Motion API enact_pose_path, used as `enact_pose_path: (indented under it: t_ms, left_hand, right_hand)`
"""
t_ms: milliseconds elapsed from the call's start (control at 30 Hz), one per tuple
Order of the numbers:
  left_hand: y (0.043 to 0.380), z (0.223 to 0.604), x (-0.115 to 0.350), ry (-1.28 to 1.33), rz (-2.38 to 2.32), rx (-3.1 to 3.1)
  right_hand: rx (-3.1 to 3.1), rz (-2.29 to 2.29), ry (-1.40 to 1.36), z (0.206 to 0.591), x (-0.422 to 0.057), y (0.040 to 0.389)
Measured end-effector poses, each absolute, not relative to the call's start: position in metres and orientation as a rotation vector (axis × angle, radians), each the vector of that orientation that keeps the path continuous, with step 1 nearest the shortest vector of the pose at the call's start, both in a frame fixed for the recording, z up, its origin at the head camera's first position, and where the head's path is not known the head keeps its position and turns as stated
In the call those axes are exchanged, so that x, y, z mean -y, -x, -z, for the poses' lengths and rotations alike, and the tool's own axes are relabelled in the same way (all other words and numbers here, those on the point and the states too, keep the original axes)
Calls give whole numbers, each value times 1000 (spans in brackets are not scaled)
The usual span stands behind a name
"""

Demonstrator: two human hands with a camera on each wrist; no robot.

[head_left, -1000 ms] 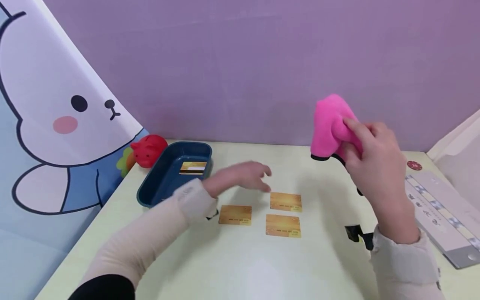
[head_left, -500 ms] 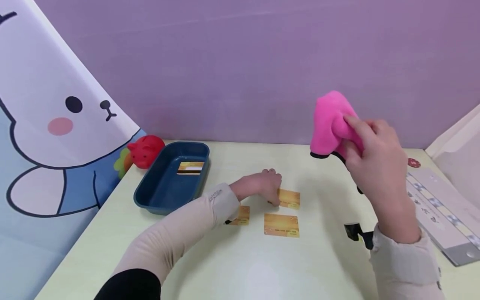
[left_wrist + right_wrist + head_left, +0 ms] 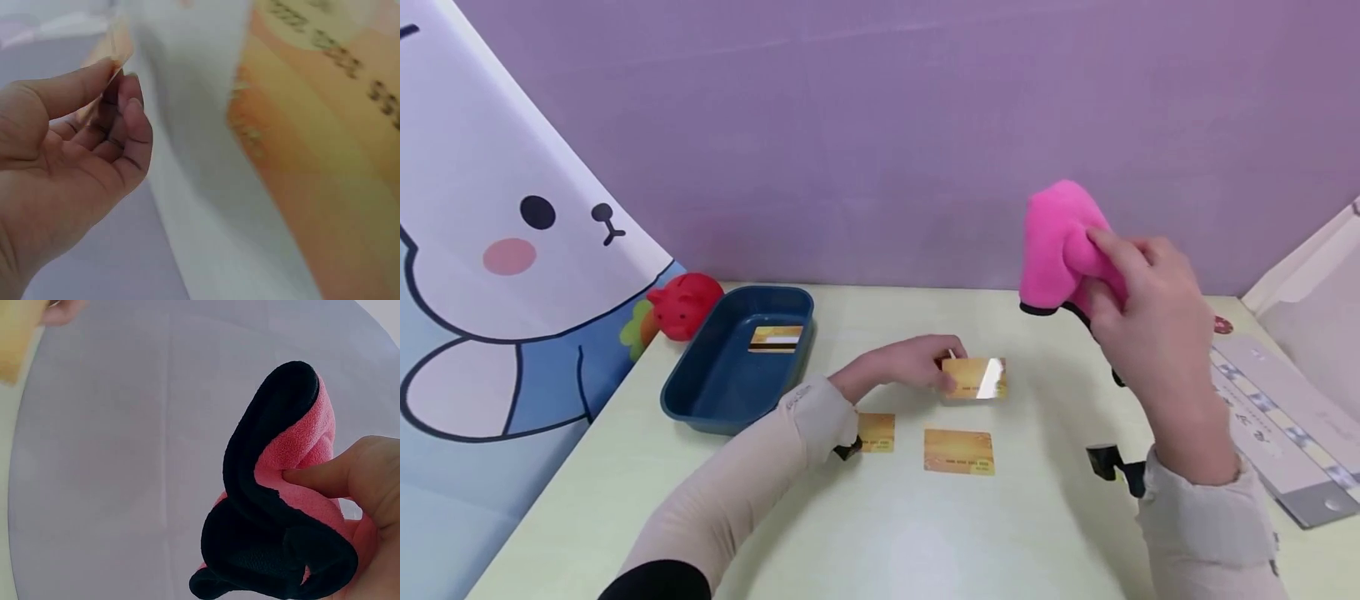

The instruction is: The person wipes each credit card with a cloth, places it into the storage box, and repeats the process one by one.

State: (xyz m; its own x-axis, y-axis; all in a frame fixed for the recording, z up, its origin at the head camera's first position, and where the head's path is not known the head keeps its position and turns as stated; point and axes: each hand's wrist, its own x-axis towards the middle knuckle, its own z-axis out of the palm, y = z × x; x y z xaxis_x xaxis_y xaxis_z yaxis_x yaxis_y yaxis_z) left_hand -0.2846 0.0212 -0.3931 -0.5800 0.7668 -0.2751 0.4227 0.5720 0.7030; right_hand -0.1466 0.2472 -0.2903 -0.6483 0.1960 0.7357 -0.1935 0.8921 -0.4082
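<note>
My left hand (image 3: 917, 360) pinches a gold bank card (image 3: 977, 379) by its left edge. The card is raised and tilted, with a glare on its right half. In the left wrist view, thumb and fingertips meet on that card, seen nearly edge-on. Two more gold cards lie face up on the table: one (image 3: 878, 433) partly hidden by my left wrist, another (image 3: 958, 452) to its right. My right hand (image 3: 1157, 333) holds up a pink plush cloth (image 3: 1060, 242) with black edging. In the right wrist view, the cloth (image 3: 303, 444) is folded, its thick black trim showing.
A dark blue tray (image 3: 673, 400) on the left holds a card (image 3: 775, 339) with its black stripe showing. Behind it sits a red piggy bank (image 3: 685, 307). A grey-white box (image 3: 1285, 417) and a dark red chip (image 3: 1222, 325) lie at the right. A purple backdrop rises behind the table.
My left hand has reached right to the back card, taken hold of it and lifted it off the table. My right hand stays nearly still with the pink cloth.
</note>
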Motion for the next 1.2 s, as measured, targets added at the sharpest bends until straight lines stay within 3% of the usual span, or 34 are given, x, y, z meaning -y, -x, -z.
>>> enact_pose_path:
  t_ms: [233, 533, 933, 1200]
  left_hand:
    - [288, 343, -9, -925, -1497, -2136]
    - [261, 297, -13, -920, -2135, -2039]
    - [240, 294, -35, -992, -2138, -2356]
    - [226, 300, -49, -1017, -2218, -2262]
  right_hand:
    - [2125, -636, 138, 284, -265, 139]
    - [1911, -688, 101, 281, -264, 130]
    - [1704, -629, -331, 287, -226, 140]
    - [1779, -535, -426, 305, -204, 153]
